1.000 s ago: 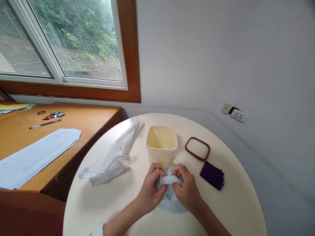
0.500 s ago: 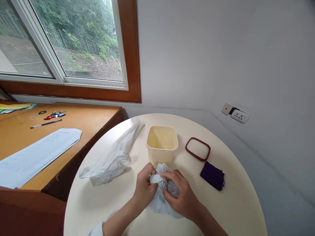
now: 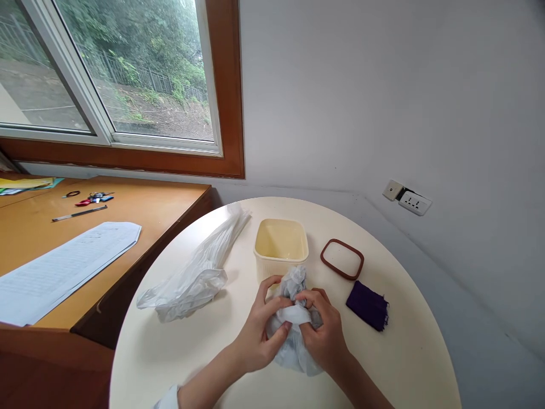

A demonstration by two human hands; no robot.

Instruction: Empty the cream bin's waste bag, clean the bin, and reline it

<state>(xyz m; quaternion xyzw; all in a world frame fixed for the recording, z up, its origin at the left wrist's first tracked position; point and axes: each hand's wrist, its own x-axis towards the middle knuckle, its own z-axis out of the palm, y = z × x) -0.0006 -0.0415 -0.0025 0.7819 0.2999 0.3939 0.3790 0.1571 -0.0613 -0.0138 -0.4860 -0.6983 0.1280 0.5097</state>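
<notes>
Both hands grip a crumpled whitish plastic bag [image 3: 293, 349] at the near side of the round table. My left hand [image 3: 259, 329] curls round its left side, thumb and fingers pressing on a twisted band of the plastic. From the right, my right hand [image 3: 326, 329] pinches the same gathered part. A bunched tuft of the bag sticks up between the fingers. Whatever the bag contains, if anything, cannot be made out. Just behind it stands a cream plastic tub [image 3: 281, 244], its top uncovered.
Left on the round table [image 3: 170, 363] lies another clear plastic bag [image 3: 191, 284]. To the right are a brown rounded frame [image 3: 343, 258] and a folded purple cloth [image 3: 367, 305]. The wooden desk [image 3: 170, 199] holds papers [image 3: 72, 267], a pen [image 3: 79, 213] and keys [image 3: 96, 198].
The gathered part of the bag has shifted slightly right and its tuft stands higher. My left hand has moved right and spread its grip; the right hand's fingers have shifted round the twisted band.
</notes>
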